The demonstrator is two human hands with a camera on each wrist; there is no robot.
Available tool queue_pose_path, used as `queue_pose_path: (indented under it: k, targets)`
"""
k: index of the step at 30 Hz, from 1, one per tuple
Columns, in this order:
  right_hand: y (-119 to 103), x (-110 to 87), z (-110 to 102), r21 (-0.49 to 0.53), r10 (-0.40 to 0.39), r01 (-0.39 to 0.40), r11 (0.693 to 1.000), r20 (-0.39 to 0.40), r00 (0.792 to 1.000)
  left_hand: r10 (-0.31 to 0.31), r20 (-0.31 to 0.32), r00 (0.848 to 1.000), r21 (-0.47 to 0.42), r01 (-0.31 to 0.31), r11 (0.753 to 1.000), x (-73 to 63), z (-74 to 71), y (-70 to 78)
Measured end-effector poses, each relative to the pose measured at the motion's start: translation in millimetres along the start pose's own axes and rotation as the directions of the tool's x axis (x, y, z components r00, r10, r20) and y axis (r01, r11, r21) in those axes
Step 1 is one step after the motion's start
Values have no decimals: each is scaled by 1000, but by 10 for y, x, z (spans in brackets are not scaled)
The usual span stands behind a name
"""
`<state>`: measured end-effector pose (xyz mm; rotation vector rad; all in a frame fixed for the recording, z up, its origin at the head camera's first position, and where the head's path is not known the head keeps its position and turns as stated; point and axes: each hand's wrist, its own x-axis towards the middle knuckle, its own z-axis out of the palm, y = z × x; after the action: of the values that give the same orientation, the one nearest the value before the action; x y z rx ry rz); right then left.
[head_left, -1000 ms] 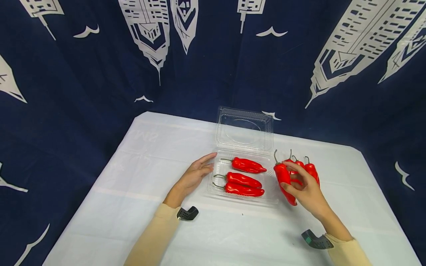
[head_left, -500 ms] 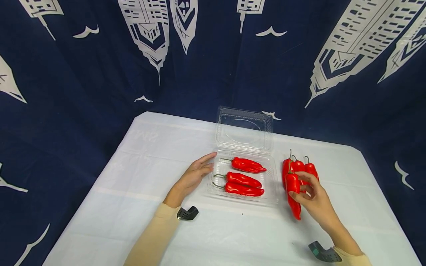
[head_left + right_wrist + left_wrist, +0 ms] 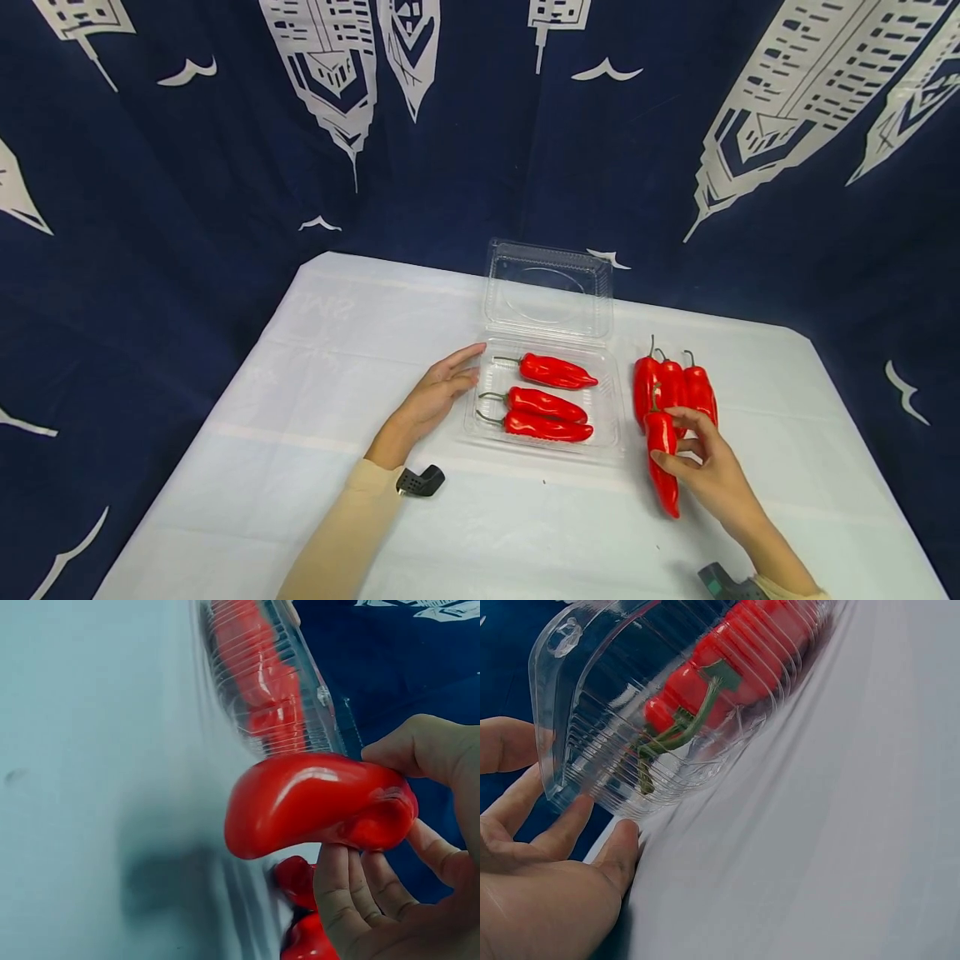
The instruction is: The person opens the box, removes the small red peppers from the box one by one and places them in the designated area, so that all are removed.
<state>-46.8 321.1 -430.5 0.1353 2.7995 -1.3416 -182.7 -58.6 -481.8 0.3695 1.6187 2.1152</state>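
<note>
My right hand [image 3: 708, 467] pinches a long red pepper [image 3: 662, 467] between thumb and fingers, its green stem pointing away from me. In the right wrist view this pepper [image 3: 307, 806] hangs over the white cloth. A clear plastic clamshell box [image 3: 611, 400] lies to its left, lid [image 3: 547, 287] folded back. Inside are three red peppers [image 3: 558, 372] lying crosswise, stems to the left, two side by side at the near side and one farther back. At the box's left wall, my left hand [image 3: 431, 404] touches the plastic with extended fingers [image 3: 574, 821].
Three more red peppers [image 3: 701, 390] lie side by side right of the box, just beyond the held one, which partly covers them. A white cloth [image 3: 337, 358] covers the table. Behind it hangs a dark blue curtain [image 3: 480, 167] with white building prints.
My right hand has drawn the pepper away from the box's right edge, rightward and toward me. The loose peppers behind show more fully. My left hand stays at the box.
</note>
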Motion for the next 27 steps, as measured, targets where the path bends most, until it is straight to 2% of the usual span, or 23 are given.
queue_pose_path:
  k: [13,20,27]
  targets:
    - [68,-82,63,41,30,-31,999,21,999,0,-12,1000,3,0,1000,3,-9,-19]
    - [88,-118,98,-9,79,-79,997,32,996,4,-5,1000,-3,-4,1000,4,0,-9]
    - [137,-120,135,-43,79,-79,996,21,997,5,-7,1000,-3,-5,1000,0,2,-9]
